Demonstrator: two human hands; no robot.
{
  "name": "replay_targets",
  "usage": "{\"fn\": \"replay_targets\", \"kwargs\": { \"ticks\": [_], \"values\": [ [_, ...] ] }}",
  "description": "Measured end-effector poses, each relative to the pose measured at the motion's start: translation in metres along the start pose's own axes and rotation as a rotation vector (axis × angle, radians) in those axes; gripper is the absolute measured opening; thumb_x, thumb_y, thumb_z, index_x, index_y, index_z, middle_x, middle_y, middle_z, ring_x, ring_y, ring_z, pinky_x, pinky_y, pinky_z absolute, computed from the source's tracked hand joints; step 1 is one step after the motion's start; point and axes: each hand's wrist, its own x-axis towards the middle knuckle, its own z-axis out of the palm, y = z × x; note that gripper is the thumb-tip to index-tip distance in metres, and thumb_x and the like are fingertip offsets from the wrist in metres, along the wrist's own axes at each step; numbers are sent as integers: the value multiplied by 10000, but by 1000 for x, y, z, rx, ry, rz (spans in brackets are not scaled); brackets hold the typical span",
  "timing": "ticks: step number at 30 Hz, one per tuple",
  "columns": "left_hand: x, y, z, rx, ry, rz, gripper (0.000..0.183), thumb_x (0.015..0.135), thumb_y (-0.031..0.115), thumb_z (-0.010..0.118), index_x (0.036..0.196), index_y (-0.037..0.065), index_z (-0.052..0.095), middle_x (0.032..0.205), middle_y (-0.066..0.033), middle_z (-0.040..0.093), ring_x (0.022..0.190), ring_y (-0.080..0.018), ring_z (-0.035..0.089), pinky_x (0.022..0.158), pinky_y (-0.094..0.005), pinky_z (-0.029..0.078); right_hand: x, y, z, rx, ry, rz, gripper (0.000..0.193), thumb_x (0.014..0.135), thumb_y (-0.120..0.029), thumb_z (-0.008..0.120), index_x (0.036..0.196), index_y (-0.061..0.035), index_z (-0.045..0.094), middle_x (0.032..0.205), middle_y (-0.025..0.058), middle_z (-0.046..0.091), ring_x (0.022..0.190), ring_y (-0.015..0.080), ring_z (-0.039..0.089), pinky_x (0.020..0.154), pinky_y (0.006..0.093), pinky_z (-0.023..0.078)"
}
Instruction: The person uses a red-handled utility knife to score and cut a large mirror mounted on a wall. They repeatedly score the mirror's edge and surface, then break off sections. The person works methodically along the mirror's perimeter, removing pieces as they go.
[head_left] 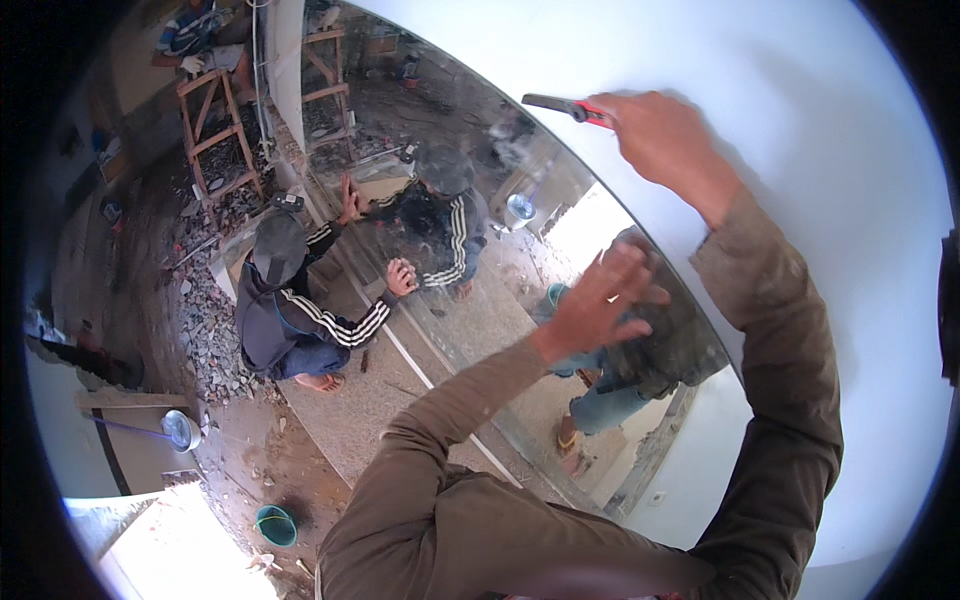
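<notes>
My right hand is up against the white wall, closed around a red utility knife. The knife's dark blade end points left, close to the upper edge of a large mirror. My left hand is in front of the mirror's face with its fingers spread, slightly blurred; whether the palm touches the glass I cannot tell. At the mirror's lower left a co-worker in a cap and a dark striped-sleeve jacket crouches, both hands up at the glass. The mirror reflects this person and part of me.
A plain white wall rises behind the mirror. Broken rubble lies on the floor beyond the co-worker. A green bucket and a white pail stand at lower left. Near a wooden trestle another person sits at the back.
</notes>
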Motion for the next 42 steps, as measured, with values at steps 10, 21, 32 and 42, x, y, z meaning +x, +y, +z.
{"fn": "replay_targets", "kwargs": {
  "ticks": [10,21,32,42],
  "values": [
    [38,57,12,-134,-50,75,643,950,532,628,1323,8,611,1484,-175,530,1470,-363,412,1226,-577,297,60,-6,14,-12,-311,-195,276,940,-97,601,1186,-96,725,967,178,744,899,382,721,821,498,566],
    [-9,44,-40,-127,2,-140,420,956,338,704,1243,38,637,1307,-163,626,1271,-401,563,1039,-551,447,-53,18,-30,59,-402,-171,342,903,-78,666,1242,-73,699,856,214,718,815,399,699,738,495,544],
    [-38,-14,-131,167,18,-300,382,908,195,743,1218,-3,642,1220,-171,644,1193,-378,587,998,-487,461,-75,22,-32,87,-365,-264,430,952,-110,630,1374,-61,564,755,212,645,695,421,632,637,503,470],
    [-59,-40,-215,258,-89,-461,354,930,178,724,1194,-43,643,1161,-215,668,1103,-410,616,966,-501,464,-77,24,-32,149,-336,-230,449,965,-112,599,1409,-60,557,734,224,625,676,426,600,642,506,458]
  ]
}}
